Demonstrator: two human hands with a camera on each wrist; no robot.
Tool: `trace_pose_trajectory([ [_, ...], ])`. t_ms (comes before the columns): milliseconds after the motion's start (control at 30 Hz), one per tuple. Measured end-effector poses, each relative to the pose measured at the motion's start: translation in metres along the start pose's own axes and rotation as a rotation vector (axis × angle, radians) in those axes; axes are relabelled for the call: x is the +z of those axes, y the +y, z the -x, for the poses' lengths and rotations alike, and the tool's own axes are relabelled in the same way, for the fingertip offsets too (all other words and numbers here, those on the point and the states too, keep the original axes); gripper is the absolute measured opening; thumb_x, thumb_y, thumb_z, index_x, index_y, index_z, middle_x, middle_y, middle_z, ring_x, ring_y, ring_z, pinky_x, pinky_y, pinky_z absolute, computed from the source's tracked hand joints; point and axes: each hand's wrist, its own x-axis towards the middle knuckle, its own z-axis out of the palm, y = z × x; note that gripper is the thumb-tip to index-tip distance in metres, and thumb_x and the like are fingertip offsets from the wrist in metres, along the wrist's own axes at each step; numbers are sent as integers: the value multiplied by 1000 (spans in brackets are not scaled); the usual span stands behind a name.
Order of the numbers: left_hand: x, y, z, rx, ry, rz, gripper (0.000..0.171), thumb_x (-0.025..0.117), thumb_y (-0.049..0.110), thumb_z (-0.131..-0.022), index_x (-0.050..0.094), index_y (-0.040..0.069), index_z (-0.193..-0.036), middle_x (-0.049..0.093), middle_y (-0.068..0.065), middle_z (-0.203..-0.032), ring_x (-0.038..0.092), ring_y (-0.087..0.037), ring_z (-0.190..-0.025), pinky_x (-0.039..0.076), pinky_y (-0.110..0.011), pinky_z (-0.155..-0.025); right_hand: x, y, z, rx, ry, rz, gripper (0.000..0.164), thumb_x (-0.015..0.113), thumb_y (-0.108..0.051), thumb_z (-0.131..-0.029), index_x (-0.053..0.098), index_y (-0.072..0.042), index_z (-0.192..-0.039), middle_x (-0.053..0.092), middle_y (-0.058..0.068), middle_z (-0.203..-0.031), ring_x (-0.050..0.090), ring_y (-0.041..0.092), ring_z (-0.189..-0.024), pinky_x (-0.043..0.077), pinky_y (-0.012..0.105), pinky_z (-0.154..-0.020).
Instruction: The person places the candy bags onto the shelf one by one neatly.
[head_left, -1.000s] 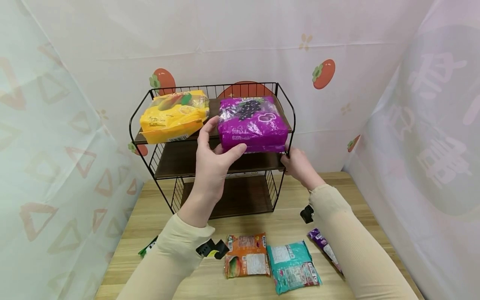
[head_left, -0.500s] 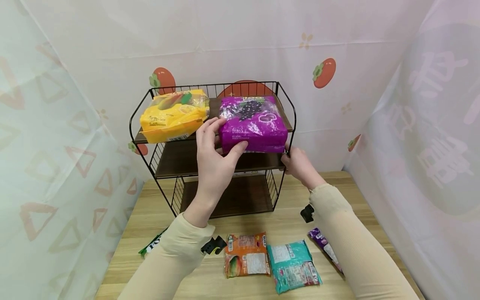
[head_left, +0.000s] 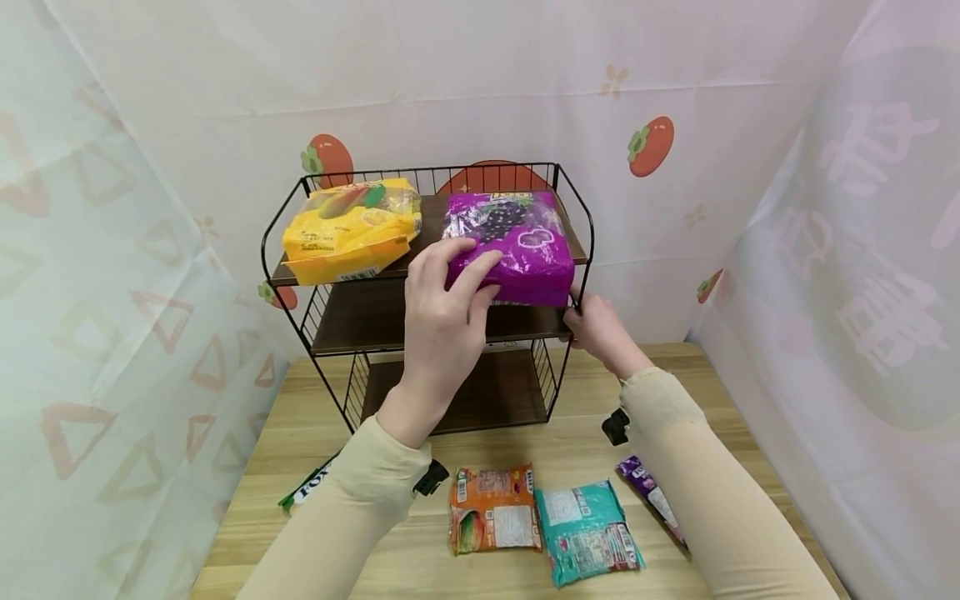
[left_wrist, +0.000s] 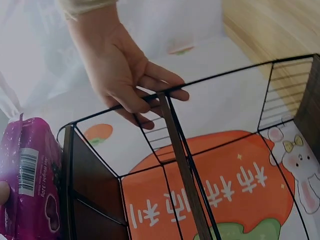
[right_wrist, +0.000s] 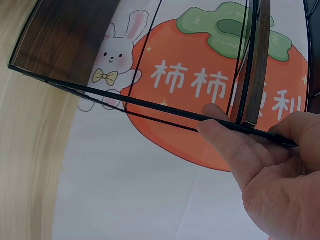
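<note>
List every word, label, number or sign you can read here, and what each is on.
"Net Weight: 320g": purple bag, left wrist view.
"柿柿顺利": orange persimmon printed on the back cloth; third character partly hidden.
"FOX", apparently: green packet; the rest is behind the sleeve.
Too small or blurred: other print on the purple bag, yellow bag, orange packet, turquoise packet, dark purple packet.
Too faint: right-hand cloth.

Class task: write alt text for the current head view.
A person's left hand touches a purple bag on the top shelf of a three-tier rack, beside a yellow bag, while the right hand grips the rack's side. Packets lie on the table below.
</note>
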Motion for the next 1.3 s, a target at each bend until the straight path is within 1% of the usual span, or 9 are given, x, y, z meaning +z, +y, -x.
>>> trace_pose_trajectory([
  [100,1,-2,0,37,-14,-35,29,71,16,-96,72,9,-125,57,-16,-132,47,-36,-130,35,-46,-113,0,0,0,4,-2,-1,60,38,-3,-100,38,-10,-159,66,31,-112,71,42,-93,61,34,-69],
  [333,3,-5,-6,51,-3,-76,31,72,19,-96,71,9,-125,59,-16,-129,50,-35,-125,39,-44,-112,-1,-1,0,10,-13,2,58,38,-3,-101,35,-8,-159,65,34,-120,73,42,-93,62,38,-73],
  [467,6,-5,-10,36,-4,-103,32,72,21,-96,71,9,-126,60,-16,-126,52,-34,-121,42,-43,-109,0,-1,0,-7,1,27,53,38,-2,-100,43,-4,-153,65,34,-119,74,41,-90,62,35,-68],
  [600,9,-3,-15,18,-17,-135,33,70,24,-97,70,9,-126,60,-16,-125,51,-35,-119,43,-44,-105,0,-1,1,-1,5,30,52,37,-1,-99,44,-1,-151,65,34,-114,73,41,-89,61,34,-68],
  [767,14,-4,-20,1,-19,-170,32,69,26,-98,70,10,-126,59,-16,-124,51,-35,-117,45,-44,-100,0,-1,0,3,0,15,55,37,-1,-101,38,-2,-156,63,37,-120,75,38,-85,62,34,-67],
  [900,18,-6,-23,-16,-26,-181,32,69,26,-98,70,11,-126,59,-15,-125,51,-34,-116,46,-44,-99,0,-2,0,5,-2,4,59,38,-3,-103,31,-8,-161,63,38,-121,75,31,-80,61,34,-67],
  [1033,22,-9,-25,-37,-41,-182,33,69,26,-98,69,10,-127,58,-15,-125,51,-34,-115,46,-44,-99,0,-1,1,18,-7,-12,58,38,-4,-104,30,-8,-162,64,37,-121,75,30,-82,62,34,-68],
  [1167,25,-12,-28,-55,-56,-175,33,69,26,-98,68,10,-128,57,-16,-126,50,-34,-115,47,-44,-99,0,-1,1,30,-5,-33,58,38,-6,-105,28,-8,-162,62,37,-125,75,31,-84,62,36,-71],
  [1300,28,-15,-31,-78,-70,-175,33,68,26,-99,68,11,-128,57,-16,-126,51,-33,-115,48,-43,-99,0,0,1,40,-3,-64,58,38,-7,-105,28,-8,-162,61,36,-129,75,39,-91,62,37,-75],
])
